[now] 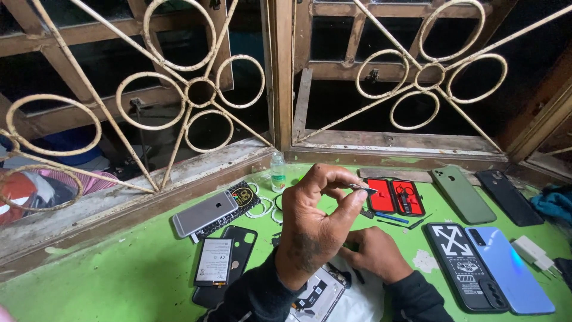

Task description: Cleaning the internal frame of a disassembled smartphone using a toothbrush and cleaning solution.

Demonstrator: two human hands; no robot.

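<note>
A: Head view. Where are the hands?

B: The left hand (313, 223) is raised over the middle of the green worktop (137, 268), fingers pinched shut on a small dark part (362, 189) at thumb and forefinger; too small to tell what it is. The right hand (374, 253) lies low, knuckles up, resting at the opened phone (319, 295) near the bottom edge. Whether it grips anything I cannot tell; its fingers are hidden under the left.

A: So which step is it?

B: I judge it a small piece lifted out of the opened phone, held up for a look. Any next move with it calls for a steady pinch, as it would be lost easily if dropped.

A: What's around?

B: Left: a grey phone (205, 213) on a dark case, and a battery (214, 260) lying on a black back cover (238, 253). Behind the hands, a small bottle (277, 173) and a red tool case (396, 197), lying open, with loose tools (393, 219) just before it. Right: a green phone (463, 194), a black phone (508, 197), a patterned case (462, 259), a blue phone (509, 268), a white charger (536, 253).

A: Room to move?

B: Tight. The window sill (119, 200) and grille (190, 89) bound the back; bare worktop shows mostly front left.
</note>
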